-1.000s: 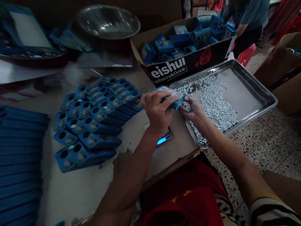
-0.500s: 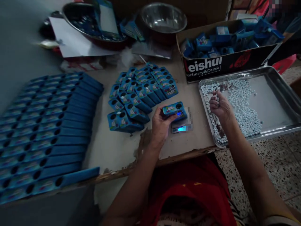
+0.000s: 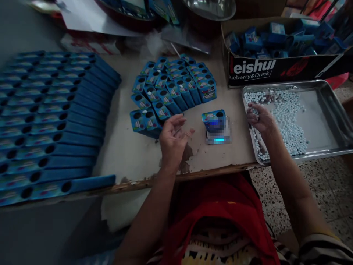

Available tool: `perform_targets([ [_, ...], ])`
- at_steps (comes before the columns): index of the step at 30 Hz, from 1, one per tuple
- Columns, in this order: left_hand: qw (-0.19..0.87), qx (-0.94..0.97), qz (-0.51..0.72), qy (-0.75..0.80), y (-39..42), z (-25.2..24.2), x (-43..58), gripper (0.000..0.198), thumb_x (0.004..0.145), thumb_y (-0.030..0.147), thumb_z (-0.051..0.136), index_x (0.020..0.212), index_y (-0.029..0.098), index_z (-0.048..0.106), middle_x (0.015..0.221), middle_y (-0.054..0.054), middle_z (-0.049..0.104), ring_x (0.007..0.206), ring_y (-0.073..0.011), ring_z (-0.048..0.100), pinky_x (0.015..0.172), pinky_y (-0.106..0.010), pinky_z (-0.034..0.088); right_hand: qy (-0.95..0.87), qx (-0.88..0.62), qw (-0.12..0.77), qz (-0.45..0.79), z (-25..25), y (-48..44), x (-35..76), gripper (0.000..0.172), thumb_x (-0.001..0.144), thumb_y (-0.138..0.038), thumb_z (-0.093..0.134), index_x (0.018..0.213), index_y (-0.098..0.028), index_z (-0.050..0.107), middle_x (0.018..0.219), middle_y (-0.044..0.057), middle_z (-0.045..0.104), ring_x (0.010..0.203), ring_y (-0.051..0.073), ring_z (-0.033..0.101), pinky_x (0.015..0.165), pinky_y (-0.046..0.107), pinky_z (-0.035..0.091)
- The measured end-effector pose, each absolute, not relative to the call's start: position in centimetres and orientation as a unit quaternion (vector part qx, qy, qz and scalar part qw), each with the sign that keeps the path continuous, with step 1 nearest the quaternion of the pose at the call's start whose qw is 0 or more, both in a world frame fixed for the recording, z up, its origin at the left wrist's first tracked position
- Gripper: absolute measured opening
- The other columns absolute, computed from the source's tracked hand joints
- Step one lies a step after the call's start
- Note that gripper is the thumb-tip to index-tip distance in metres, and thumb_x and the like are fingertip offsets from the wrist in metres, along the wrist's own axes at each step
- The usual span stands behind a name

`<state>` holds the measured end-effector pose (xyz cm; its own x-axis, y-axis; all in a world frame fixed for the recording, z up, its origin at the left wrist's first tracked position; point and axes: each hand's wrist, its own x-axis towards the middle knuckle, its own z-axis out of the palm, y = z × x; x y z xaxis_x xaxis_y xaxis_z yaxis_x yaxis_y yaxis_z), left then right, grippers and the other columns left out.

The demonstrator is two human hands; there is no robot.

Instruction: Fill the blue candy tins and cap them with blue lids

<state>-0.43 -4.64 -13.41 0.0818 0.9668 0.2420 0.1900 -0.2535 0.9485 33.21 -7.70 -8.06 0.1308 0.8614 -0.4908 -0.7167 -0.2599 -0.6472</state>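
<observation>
A blue candy box (image 3: 213,117) with a round hole in its top stands on a small digital scale (image 3: 226,129), whose display glows. Left of it, my left hand (image 3: 174,138) hovers with fingers apart and nothing in them, close to a cluster of blue boxes (image 3: 180,88). My right hand (image 3: 261,118) is curled closed over the left part of a metal tray (image 3: 325,114). Small white candies (image 3: 292,129) are spread beneath and around it. Some of them appear to be in its fingers, partly hidden.
Tight rows of blue boxes (image 3: 63,121) fill the table's left side. Behind the tray stands a black carton (image 3: 253,71) heaped with more boxes. Metal bowls (image 3: 212,9) sit at the back. The worn table edge (image 3: 215,171) runs in front of me.
My left hand has let go of the blue box, now standing on the scale, and moved left with fingers opened. My right hand stays curled over the tray. The camera view has tilted downward.
</observation>
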Motion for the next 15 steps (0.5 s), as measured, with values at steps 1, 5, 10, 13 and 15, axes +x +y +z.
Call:
perform_targets([
  [1, 0.388, 0.621, 0.497, 0.465, -5.1, -13.0, -0.8, 0.056, 0.085, 0.042, 0.087, 0.135, 0.031, 0.064, 0.135, -0.009, 0.073, 0.131, -0.0257, 0.070, 0.115, -0.044, 0.058, -0.094, -0.456, 0.601, 0.650, -8.1, -7.7, 33.0, 0.011, 0.100, -0.019, 0.062, 0.090, -0.020, 0.064, 0.063, -0.007, 0.055, 0.043, 0.002, 0.034, 0.040, 0.011, 0.021],
  [5, 0.386, 0.632, 0.513, 0.433, -6.2, -11.8, -0.8, 0.062, 0.081, 0.037, 0.091, 0.137, 0.031, 0.065, 0.135, -0.007, 0.073, 0.132, -0.0252, 0.070, 0.118, -0.045, 0.057, -0.161, -0.480, 0.597, 0.622, -7.9, -7.8, 31.8, 0.013, 0.099, -0.025, 0.073, 0.090, -0.019, 0.066, 0.060, -0.009, 0.051, 0.041, 0.001, 0.033, 0.039, 0.013, 0.019],
  [10, 0.362, 0.651, 0.509, 0.433, -5.9, -11.5, -0.1, 0.049, 0.084, 0.036, 0.088, 0.129, 0.025, 0.069, 0.128, -0.007, 0.075, 0.122, -0.0255, 0.074, 0.111, -0.046, 0.062, -0.249, -0.474, 0.567, 0.626, -6.6, -7.6, 30.0, 0.028, 0.083, -0.027, 0.092, 0.095, -0.020, 0.067, 0.065, -0.008, 0.055, 0.046, 0.002, 0.038, 0.040, 0.013, 0.021],
  [13, 0.348, 0.654, 0.512, 0.434, -5.5, -11.4, -0.5, 0.037, 0.086, 0.032, 0.086, 0.120, 0.026, 0.074, 0.122, -0.005, 0.076, 0.117, -0.0246, 0.075, 0.112, -0.047, 0.062, -0.246, -0.472, 0.555, 0.639, -5.7, -7.1, 28.8, 0.030, 0.080, -0.024, 0.092, 0.095, -0.020, 0.067, 0.070, -0.006, 0.058, 0.049, 0.002, 0.038, 0.041, 0.014, 0.024],
  [15, 0.349, 0.650, 0.517, 0.434, -5.4, -11.3, -0.9, 0.035, 0.085, 0.029, 0.087, 0.117, 0.025, 0.076, 0.119, -0.005, 0.077, 0.115, -0.0244, 0.075, 0.111, -0.047, 0.063, -0.230, -0.483, 0.547, 0.644, -5.1, -6.7, 28.2, 0.026, 0.082, -0.023, 0.089, 0.094, -0.020, 0.066, 0.072, -0.005, 0.059, 0.051, 0.003, 0.039, 0.042, 0.015, 0.027],
])
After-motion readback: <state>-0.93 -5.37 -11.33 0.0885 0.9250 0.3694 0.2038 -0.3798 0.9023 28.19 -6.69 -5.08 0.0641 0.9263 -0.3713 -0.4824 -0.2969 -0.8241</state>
